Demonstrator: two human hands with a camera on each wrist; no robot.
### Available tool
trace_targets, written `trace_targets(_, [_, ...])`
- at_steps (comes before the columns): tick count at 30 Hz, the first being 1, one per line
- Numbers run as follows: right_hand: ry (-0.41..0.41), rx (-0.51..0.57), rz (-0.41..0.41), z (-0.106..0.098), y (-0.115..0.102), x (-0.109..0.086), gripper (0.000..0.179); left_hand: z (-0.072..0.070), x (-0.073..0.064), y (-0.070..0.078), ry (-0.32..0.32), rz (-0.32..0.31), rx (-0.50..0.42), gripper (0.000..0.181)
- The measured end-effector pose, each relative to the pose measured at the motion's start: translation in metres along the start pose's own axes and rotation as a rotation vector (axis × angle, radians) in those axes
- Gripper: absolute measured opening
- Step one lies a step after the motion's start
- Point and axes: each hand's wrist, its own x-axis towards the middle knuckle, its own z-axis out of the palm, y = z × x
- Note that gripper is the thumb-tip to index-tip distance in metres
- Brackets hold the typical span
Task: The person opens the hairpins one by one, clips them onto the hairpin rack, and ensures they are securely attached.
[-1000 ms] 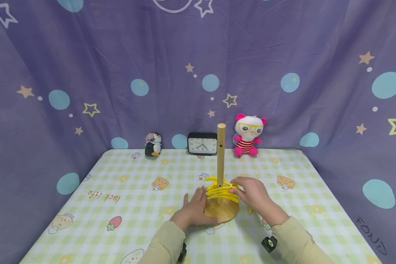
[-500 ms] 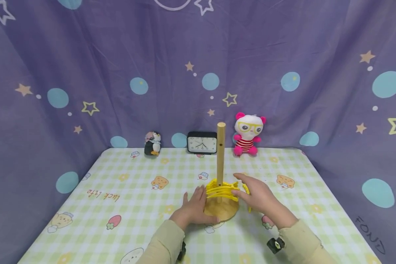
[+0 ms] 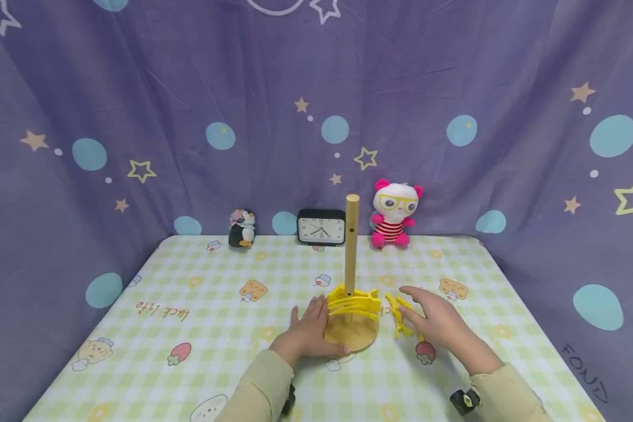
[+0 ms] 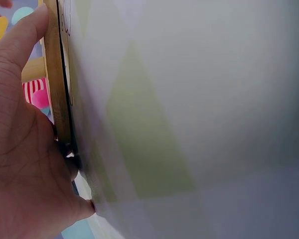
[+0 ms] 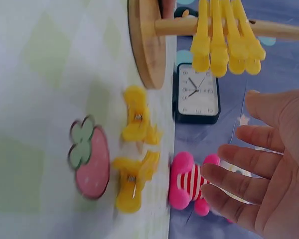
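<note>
A round wooden base with an upright post forms the stand (image 3: 351,252). Several yellow spring clips (image 3: 356,303) circle its lower post, their long curved arms stacked one above another. My left hand (image 3: 308,334) holds the base at its left side, thumb along the front edge and fingers behind. The left wrist view shows that thumb on the wooden rim (image 4: 61,89). On the tabletop right of the stand lie loose yellow clips (image 5: 135,114). Over them hovers my right hand (image 3: 440,319), fingers spread and nothing between them; in the head view it partly covers them.
At the table's back edge stand a penguin figure (image 3: 242,228), a black alarm clock (image 3: 321,227) and a pink-and-white panda plush (image 3: 395,214). A checked cloth (image 3: 206,334) covers the table. Purple curtain (image 3: 274,70) hangs behind and at the sides.
My right hand has let go of the clip at the post and moved right, over the loose clips, uncovering the stack. The left hand has stayed at the base.
</note>
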Motion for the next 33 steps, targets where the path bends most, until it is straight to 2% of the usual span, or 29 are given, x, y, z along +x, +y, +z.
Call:
trace_targets(16, [-0.058,-0.019,0.062,0.002,0.028,-0.015,0.051,0.0,0.0,-0.001,0.0,0.003,-0.01,0.118])
trace_targets(24, [-0.082,-0.025,0.073,0.003,0.034,-0.021,0.053,0.0,0.001,-0.001,-0.007,0.001,-0.016,0.118])
trace_targets(33, [-0.181,-0.109,0.173,0.01,0.039,-0.016,0.072,0.001,0.001,-0.001,-0.004,0.0,-0.018,0.119])
